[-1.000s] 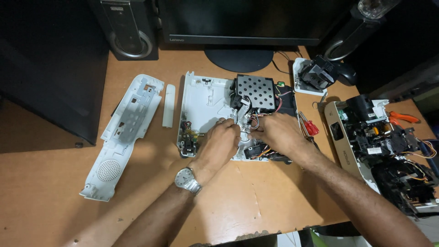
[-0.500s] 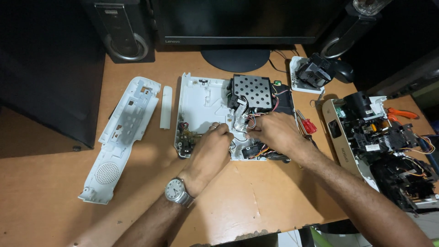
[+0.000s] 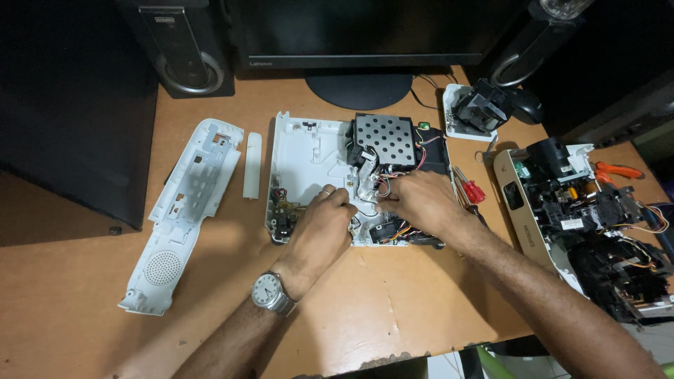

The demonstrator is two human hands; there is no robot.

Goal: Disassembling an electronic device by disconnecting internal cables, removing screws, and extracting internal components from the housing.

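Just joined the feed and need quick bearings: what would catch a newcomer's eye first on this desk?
First, the two hands at mid-desk: the left hand and right hand meet over the wires inside an opened white device with a perforated metal plate. Left of it lies a long white cover. At the right edge sits a second stripped device, with a red-handled screwdriver between the two.

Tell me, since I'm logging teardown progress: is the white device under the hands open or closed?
Open: the white device shows bare wiring; its cover lies apart.
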